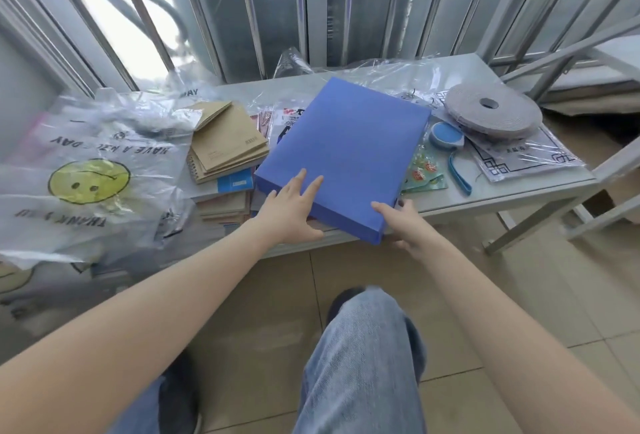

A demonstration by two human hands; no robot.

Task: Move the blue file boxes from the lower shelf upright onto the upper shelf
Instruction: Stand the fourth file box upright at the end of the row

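Head view: my left hand [292,208] and right hand [403,222] clamp the near end of 1 blue file box [341,153] lying tilted over the low shelf [485,198]; lifting risks snagging the notebooks [225,146] and sweeping them off.

I'm seeing the file box [343,153] lying mid-shelf [519,198], overhanging its front edge; notebooks [225,146] sitting left, tape roll [491,111] right.
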